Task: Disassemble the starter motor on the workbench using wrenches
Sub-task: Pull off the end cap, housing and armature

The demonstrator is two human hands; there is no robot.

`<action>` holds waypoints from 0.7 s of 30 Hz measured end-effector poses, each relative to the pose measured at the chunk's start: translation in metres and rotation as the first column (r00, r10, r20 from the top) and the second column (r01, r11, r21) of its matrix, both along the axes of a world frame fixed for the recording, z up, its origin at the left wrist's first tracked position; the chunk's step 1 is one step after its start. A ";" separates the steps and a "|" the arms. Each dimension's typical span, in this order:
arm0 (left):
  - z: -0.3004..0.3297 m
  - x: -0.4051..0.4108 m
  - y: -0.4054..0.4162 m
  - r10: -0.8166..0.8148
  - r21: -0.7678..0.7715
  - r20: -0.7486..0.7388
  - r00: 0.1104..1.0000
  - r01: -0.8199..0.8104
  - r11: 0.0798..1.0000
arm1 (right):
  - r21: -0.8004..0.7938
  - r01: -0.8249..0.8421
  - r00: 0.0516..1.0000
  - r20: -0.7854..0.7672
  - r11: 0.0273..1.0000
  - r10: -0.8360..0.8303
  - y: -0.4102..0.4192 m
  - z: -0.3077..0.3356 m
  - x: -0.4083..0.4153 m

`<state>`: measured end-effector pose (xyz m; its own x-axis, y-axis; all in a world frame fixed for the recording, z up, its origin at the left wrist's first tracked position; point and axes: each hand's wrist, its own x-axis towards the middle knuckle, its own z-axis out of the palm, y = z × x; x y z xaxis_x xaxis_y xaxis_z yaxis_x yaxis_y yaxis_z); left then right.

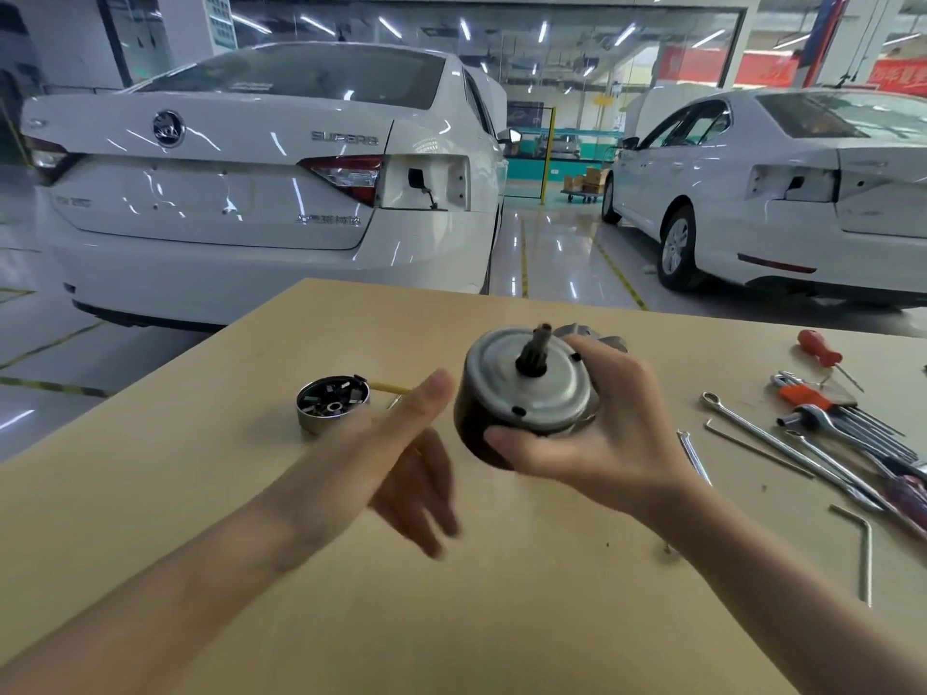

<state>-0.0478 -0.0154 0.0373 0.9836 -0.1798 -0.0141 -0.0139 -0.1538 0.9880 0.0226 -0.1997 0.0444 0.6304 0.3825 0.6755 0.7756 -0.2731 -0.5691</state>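
in the head view, a starter motor body (pixel 521 398) is held above the tan table (pixel 501 594) by the right hand (pixel 597 428), whose fingers and thumb are curled round its dark cylindrical casing. the silver end plate of the motor is turned up toward the camera, and a dark toothed shaft (pixel 535 351) is seen standing out of its middle. a grey metal part (pixel 589 334) is partly seen behind the motor, beyond the right hand's fingers; what it is cannot be told. the left hand (pixel 401 443) is held just left of the motor, its fingers straight and loose, nothing gripped; it is blurred, and whether a fingertip touches the casing cannot be told.

a round silver end cap (pixel 332 402) with small parts inside is set on the table to the left of the hands, and a thin yellow stick (pixel 390 388) lies beside it. on the right side of the table, tools are laid out: a red-handled screwdriver (pixel 822 352) at the far edge, a set of hex keys (pixel 842 408) in an orange holder, a long combination wrench (pixel 782 443), and a single bent hex key (pixel 860 549) nearer the camera. beyond the table, two white cars (pixel 251 183) are parked on a glossy workshop floor (pixel 552 253).
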 end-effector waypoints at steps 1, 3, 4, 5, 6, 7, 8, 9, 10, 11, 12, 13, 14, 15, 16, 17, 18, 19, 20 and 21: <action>-0.002 0.002 0.010 0.119 0.091 0.180 0.976 -0.137 0.986 | 0.041 -0.022 0.997 -0.076 0.999 0.026 0.001 -0.001 0.002; 0.005 0.014 0.016 0.225 0.152 0.435 0.872 -0.317 0.936 | 0.065 -0.079 0.985 -0.148 0.995 0.088 0.003 0.000 0.004; 0.008 0.019 0.013 0.156 0.224 0.476 0.865 -0.290 0.930 | 0.060 -0.102 0.979 -0.171 0.993 0.111 0.005 0.001 0.005; 0.010 0.026 0.008 0.054 0.298 0.473 0.880 -0.217 0.930 | 0.052 -0.120 0.974 -0.189 0.991 0.128 0.006 0.001 0.005; 0.009 0.032 0.002 -0.030 0.313 0.448 0.894 -0.125 0.941 | 0.038 -0.138 0.969 -0.200 0.990 0.142 0.006 0.002 0.006; 0.007 0.036 -0.004 -0.070 0.277 0.427 0.902 -0.057 0.959 | 0.020 -0.161 0.964 -0.209 0.987 0.162 0.007 0.001 0.007; 0.002 0.039 -0.009 -0.083 0.225 0.429 0.899 -0.017 0.974 | 0.000 -0.194 0.957 -0.219 0.981 0.189 0.007 0.001 0.008; -0.002 0.042 -0.014 -0.071 0.180 0.443 0.894 -0.011 0.984 | -0.016 -0.226 0.949 -0.231 0.974 0.216 0.005 0.001 0.010; -0.005 0.044 -0.018 -0.046 0.160 0.454 0.890 -0.030 0.987 | -0.027 -0.247 0.941 -0.243 0.969 0.234 0.003 0.001 0.011; -0.009 0.046 -0.020 -0.025 0.153 0.461 0.887 -0.052 0.987 | -0.039 -0.254 0.939 -0.251 0.966 0.237 0.000 0.000 0.013; -0.012 0.046 -0.022 0.005 0.142 0.465 0.885 -0.080 0.987 | -0.055 -0.248 0.940 -0.254 0.967 0.226 -0.002 -0.001 0.014; -0.017 0.047 -0.022 0.034 0.125 0.461 0.887 -0.103 0.987 | -0.068 -0.222 0.947 -0.251 0.973 0.199 -0.003 -0.004 0.014; -0.020 0.048 -0.024 0.064 0.106 0.452 0.890 -0.124 0.987 | -0.073 -0.172 0.959 -0.242 0.982 0.150 -0.004 -0.006 0.014; -0.023 0.049 -0.024 0.096 0.085 0.442 0.892 -0.148 0.985 | -0.073 -0.095 0.971 -0.227 0.993 0.076 -0.005 -0.008 0.014; -0.024 0.049 -0.025 0.127 0.063 0.436 0.891 -0.171 0.983 | -0.081 -0.011 0.980 -0.200 0.997 -0.005 -0.006 -0.008 0.015; -0.026 0.050 -0.024 0.150 0.043 0.430 0.890 -0.186 0.982 | -0.107 0.050 0.985 -0.158 0.993 -0.066 -0.007 -0.007 0.017; -0.027 0.051 -0.025 0.166 0.022 0.416 0.894 -0.192 0.981 | -0.140 0.074 0.990 -0.108 0.987 -0.089 -0.008 -0.005 0.019; -0.028 0.051 -0.024 0.176 -0.004 0.399 0.900 -0.191 0.982 | -0.169 0.064 0.996 -0.058 0.984 -0.074 -0.008 -0.001 0.019; -0.028 0.050 -0.023 0.187 -0.029 0.380 0.906 -0.190 0.981 | -0.184 0.033 0.999 -0.013 0.982 -0.036 -0.007 0.001 0.019; -0.029 0.049 -0.022 0.192 -0.046 0.372 0.908 -0.189 0.981 | -0.183 -0.006 1.000 0.024 0.983 0.010 -0.005 0.003 0.019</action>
<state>0.0017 -0.0375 0.0087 0.9325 0.0134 0.3609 -0.3526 -0.1815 0.9180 0.0412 -0.2044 0.0475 0.6107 0.5060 0.6091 0.7914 -0.3645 -0.4907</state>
